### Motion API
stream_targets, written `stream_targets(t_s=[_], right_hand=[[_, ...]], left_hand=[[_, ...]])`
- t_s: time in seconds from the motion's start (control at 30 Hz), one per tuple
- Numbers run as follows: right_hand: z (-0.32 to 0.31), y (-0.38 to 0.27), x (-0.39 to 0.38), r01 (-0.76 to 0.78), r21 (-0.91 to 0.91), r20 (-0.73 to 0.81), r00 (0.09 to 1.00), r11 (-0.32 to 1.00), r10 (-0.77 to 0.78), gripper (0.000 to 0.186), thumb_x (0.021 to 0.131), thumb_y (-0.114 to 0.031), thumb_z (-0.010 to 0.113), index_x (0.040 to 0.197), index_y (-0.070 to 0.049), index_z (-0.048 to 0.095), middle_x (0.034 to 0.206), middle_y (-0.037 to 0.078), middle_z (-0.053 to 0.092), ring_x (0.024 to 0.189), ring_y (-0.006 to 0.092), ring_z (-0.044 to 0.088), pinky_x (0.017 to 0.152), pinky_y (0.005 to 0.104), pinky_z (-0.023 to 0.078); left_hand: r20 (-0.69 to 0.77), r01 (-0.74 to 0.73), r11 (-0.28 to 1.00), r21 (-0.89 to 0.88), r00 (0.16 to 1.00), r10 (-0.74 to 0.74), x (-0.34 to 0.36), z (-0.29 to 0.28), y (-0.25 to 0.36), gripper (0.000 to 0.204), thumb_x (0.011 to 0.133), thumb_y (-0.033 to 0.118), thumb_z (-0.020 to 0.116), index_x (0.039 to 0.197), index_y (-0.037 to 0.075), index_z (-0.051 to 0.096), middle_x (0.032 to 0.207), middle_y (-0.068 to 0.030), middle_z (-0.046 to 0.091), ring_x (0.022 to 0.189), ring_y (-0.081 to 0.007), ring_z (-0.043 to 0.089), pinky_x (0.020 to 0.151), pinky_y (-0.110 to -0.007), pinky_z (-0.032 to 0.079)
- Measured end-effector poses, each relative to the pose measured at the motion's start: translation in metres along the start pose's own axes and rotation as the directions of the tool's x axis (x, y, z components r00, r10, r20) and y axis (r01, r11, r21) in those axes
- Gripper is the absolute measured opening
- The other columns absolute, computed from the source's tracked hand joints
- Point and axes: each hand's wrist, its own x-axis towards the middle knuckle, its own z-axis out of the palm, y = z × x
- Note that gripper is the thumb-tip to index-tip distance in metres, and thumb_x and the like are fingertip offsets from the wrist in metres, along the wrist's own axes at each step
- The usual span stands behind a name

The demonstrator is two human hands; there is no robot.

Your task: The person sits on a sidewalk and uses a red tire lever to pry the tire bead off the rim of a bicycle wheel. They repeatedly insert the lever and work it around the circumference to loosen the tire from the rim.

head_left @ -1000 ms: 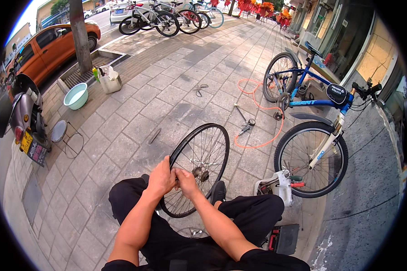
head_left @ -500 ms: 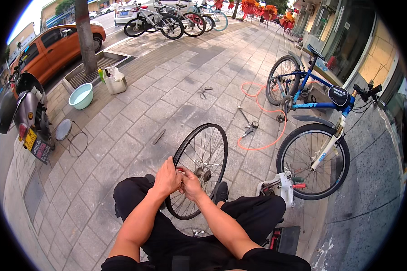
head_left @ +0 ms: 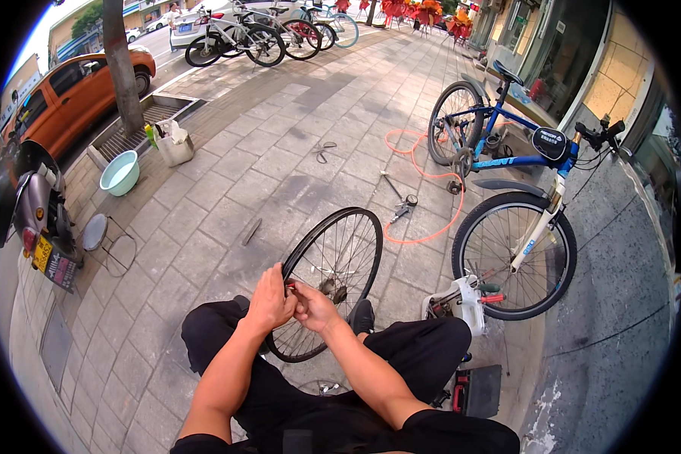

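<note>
A bicycle wheel (head_left: pixel 379 246) with a black rim and thin spokes stands tilted between my knees. My left hand (head_left: pixel 270 301) is closed on its near left edge, fingers pointing up along the rim. Right beside it, my right hand (head_left: pixel 314 309) is closed in a pinch. A small red thing (head_left: pixel 290 288) shows at its fingertips, against the rim; its kind is mostly hidden by the fingers. The wheel's hub (head_left: pixel 331 291) shows just beyond my right hand.
A blue bicycle (head_left: pixel 499 162) leans at the right, with a hand pump (head_left: pixel 403 208) and orange hose (head_left: pixel 438 237) near it. A white holder with tools (head_left: pixel 465 303) stands by my right knee. Leftward are a dark bar (head_left: pixel 252 231), stool (head_left: pixel 95 231), basin (head_left: pixel 119 174) and scooter (head_left: pixel 41 204).
The whole view has turned slightly, so the surroundings sit further left. Both hands keep their hold at the same edge of the wheel, with only small finger movement.
</note>
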Motion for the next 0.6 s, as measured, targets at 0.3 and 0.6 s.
stream_targets(t_s=[0.3,0.6], right_hand=[[0.000,-0.007,-0.008,0.003,-0.040,0.008,1.000,0.999,-0.003,0.026,0.110,-0.029,0.053,0.128,-0.012,0.062,0.092,-0.002,0.066,0.056,0.0049,0.047,0.044,0.0204,0.033],[0.006,0.002,-0.003,-0.003,0.074,-0.086,0.996,0.997,0.009,0.024,0.107,-0.031,0.059,0.120,-0.012,0.066,0.080,-0.004,0.057,0.050,0.0064,0.040,0.041,0.0230,0.031]], left_hand=[[-0.087,-0.103,0.994,0.033,0.991,0.105,-0.001,0.012,-0.005,0.068,0.081,0.012,0.065,0.140,-0.013,0.041,0.114,-0.0283,0.055,0.106,-0.0460,0.054,0.094,-0.054,0.043],[-0.075,-0.111,0.994,0.002,0.991,0.111,-0.003,0.011,-0.009,0.062,0.089,0.008,0.067,0.141,-0.013,0.040,0.118,-0.0290,0.053,0.106,-0.0460,0.052,0.093,-0.053,0.042]])
